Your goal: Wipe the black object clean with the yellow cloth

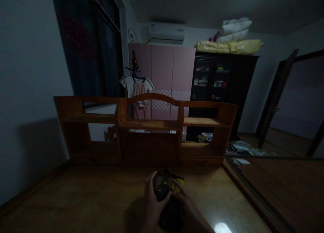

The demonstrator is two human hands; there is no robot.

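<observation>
Both my hands meet low at the middle of a wooden desk (83,199) in a dim room. My left hand (151,206) curls round the left side of a dark rounded object with yellow patches (164,185). My right hand (188,211) grips the same object from the right, fingers wrapped over it. The object rests on or just above the desk top; the light is too weak to name it. Its lower part is hidden between my palms.
A wooden shelf unit (149,125) stands along the desk's back edge. Behind are a pink wardrobe (167,74), a dark glass cabinet (217,81) with bedding (230,40) on top, an air conditioner (167,32) and hanging clothes (138,88). A door (275,98) stands open at right.
</observation>
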